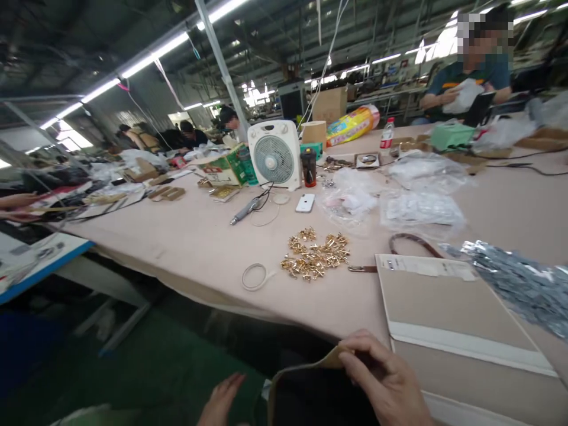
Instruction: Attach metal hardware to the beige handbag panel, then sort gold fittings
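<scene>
My right hand (386,378) pinches the tan upper edge of a dark-lined bag (319,396), at the bottom of the view, between thumb and fingers. Most of this bag lies below the frame. To its left is my left hand (222,399), fingers stretched out and apart from the rim, holding nothing visible. Flat on the table by my right hand lies a beige bag panel (435,296) with a white band, a brown handle (415,239) and a small strap with a metal buckle (361,268). A heap of gold-coloured metal fittings (315,254) is beyond my hands.
The pink-covered table (199,236) carries a ring of white cord (254,277), a grey electric screwdriver (246,210), a phone (305,203), a box fan (274,155) and plastic bags (421,210). Silvery packets (519,284) lie at right. A person (470,83) works across the table.
</scene>
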A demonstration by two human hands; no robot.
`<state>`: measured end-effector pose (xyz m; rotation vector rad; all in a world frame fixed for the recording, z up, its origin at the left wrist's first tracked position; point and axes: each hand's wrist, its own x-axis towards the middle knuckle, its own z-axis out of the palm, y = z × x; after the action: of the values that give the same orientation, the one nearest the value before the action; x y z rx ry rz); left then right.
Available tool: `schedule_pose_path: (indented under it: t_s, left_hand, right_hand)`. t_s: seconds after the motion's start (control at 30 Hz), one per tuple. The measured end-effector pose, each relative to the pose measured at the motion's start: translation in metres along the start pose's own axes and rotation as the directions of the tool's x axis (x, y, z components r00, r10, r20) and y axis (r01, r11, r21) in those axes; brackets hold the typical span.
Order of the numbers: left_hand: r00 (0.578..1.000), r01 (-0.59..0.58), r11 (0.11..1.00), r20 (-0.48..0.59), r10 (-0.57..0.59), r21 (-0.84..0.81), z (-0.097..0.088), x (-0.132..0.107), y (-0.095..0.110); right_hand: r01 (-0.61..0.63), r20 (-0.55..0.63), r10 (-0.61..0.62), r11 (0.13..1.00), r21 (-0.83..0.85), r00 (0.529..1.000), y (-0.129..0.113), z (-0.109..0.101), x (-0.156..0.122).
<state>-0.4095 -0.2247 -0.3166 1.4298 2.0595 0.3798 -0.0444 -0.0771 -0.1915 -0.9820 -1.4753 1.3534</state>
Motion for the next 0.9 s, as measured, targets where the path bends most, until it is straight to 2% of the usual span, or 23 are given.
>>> schedule_pose_path:
  t_s: [0.07,0.17,0.23,0.3,0.37,0.43,0.47,0.57,0.63,0.7,0.8,0.9]
  left_hand:
    - [0.990,-0.124,0.989,-0.075,0.118,-0.078,-0.007,-0.002,0.028]
    - [0.936,-0.337,0.929,-0.164,0.313,-0.152,-0.017,-0.005,0.095]
    - [0.858,-0.499,0.851,-0.228,0.460,-0.161,-0.025,-0.006,0.143]
    - [0.774,-0.627,0.766,-0.231,0.590,-0.145,-0.031,-0.005,0.182]
    - [0.651,-0.750,0.656,-0.272,0.709,-0.084,-0.035,-0.002,0.208]
    - [0.545,-0.815,0.579,-0.319,0.775,0.015,-0.036,0.001,0.222]
    - [0.507,-0.826,0.559,-0.341,0.791,0.069,-0.036,0.002,0.225]
    - [0.454,-0.808,0.555,-0.391,0.800,0.197,-0.035,0.003,0.228]
    - [0.441,-0.794,0.558,-0.402,0.802,0.242,-0.034,0.002,0.228]
    - [0.440,-0.787,0.559,-0.399,0.805,0.260,-0.033,0.002,0.229]
    - [0.443,-0.781,0.561,-0.389,0.808,0.276,-0.031,0.003,0.229]
    - [0.461,-0.770,0.569,-0.367,0.808,0.289,-0.030,0.002,0.229]
  right_hand:
    - [0.014,0.050,-0.014,1.000,-0.006,0.999,-0.003,0.013,0.002]
    - [0.056,0.104,-0.054,0.998,-0.015,0.993,-0.008,0.027,0.001]
    - [0.095,0.135,-0.091,0.995,-0.021,0.987,-0.012,0.035,0.000]
    - [0.143,0.162,-0.137,0.989,-0.025,0.977,-0.015,0.039,-0.001]
    - [0.193,0.172,-0.186,0.981,-0.022,0.967,-0.017,0.041,-0.003]
    - [0.190,0.138,-0.186,0.982,-0.015,0.973,-0.018,0.039,-0.006]
    - [0.156,0.098,-0.154,0.988,-0.004,0.983,-0.017,0.036,-0.009]
    - [-0.081,0.038,0.079,0.995,0.054,0.996,-0.016,0.026,-0.017]
    - [-0.240,0.118,0.228,0.967,0.091,0.966,-0.016,0.020,-0.022]
    - [-0.332,0.231,0.301,0.937,0.109,0.925,-0.018,0.019,-0.025]
    - [-0.385,0.301,0.342,0.918,0.096,0.890,-0.021,0.023,-0.027]
    - [-0.399,0.291,0.361,0.914,0.080,0.886,-0.021,0.029,-0.026]
